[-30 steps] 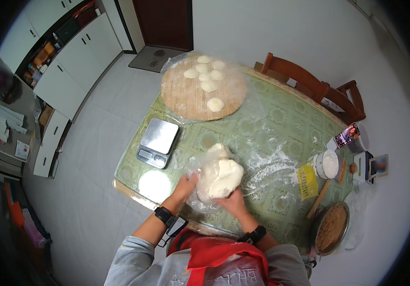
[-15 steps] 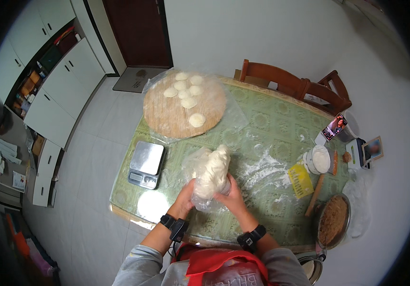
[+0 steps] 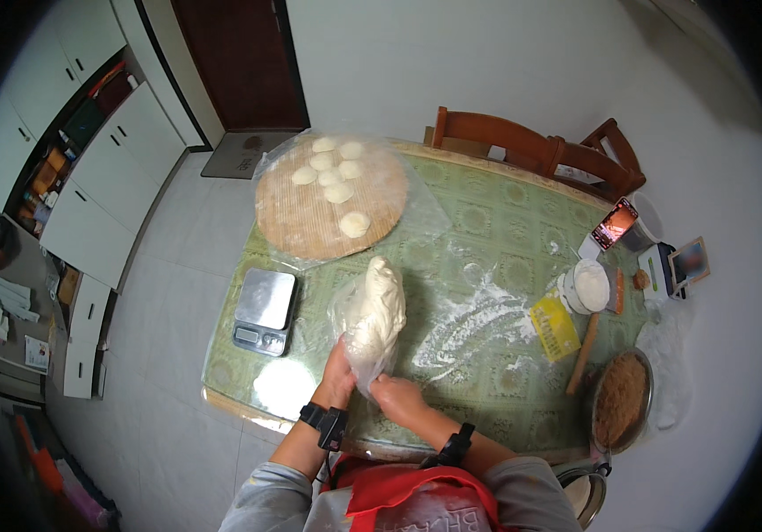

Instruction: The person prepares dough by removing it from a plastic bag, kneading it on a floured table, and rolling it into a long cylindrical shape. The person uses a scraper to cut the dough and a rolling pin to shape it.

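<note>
A large lump of pale dough [image 3: 379, 306] stands over the near part of the table, its top bulging out of a clear plastic bag [image 3: 365, 365]. My left hand [image 3: 339, 372] is closed around the lower left side of the bag, under the dough. With fingers bunched, my right hand [image 3: 398, 397] grips the bag's plastic at the lower right. Part of my left fingers is hidden behind the bag.
Several dough pieces lie on a round wooden board [image 3: 288, 217] at the far left. A kitchen scale [image 3: 265, 297] stands left. Right are scattered flour [image 3: 469, 324], a yellow scraper [image 3: 555, 328], a rolling pin [image 3: 583, 355], a flour tub [image 3: 591, 285] and a bowl of brown filling [image 3: 622, 399].
The dough has tilted more upright and shifted slightly left. My right hand has moved from the dough's right side down and left onto the plastic bag, gripping it.
</note>
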Motion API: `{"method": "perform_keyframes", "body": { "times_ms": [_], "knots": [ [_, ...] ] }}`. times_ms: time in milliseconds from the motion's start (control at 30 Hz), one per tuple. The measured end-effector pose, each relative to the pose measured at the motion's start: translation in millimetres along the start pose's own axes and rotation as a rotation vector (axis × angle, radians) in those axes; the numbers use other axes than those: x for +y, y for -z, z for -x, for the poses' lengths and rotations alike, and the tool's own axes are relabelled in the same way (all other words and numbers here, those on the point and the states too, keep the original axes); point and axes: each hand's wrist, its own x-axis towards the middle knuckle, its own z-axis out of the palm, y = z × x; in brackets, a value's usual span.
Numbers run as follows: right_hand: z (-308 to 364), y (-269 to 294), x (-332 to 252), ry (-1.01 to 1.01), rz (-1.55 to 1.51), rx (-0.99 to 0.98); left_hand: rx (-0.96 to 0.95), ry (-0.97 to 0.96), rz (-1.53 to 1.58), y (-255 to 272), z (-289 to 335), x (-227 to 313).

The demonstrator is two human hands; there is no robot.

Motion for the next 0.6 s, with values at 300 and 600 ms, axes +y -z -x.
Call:
{"method": "perform_keyframes", "body": {
  "times_ms": [300,600],
  "knots": [
    [29.2,67.6,-28.2,0.100,-0.384,0.454,0.054,-0.331,-0.498,-74.8,35.1,-4.5],
    [47.1,132.0,59.8,-0.142,-0.706,0.741,-0.060,-0.128,-1.263,-95.1,33.1,-28.1]
  ]
}}
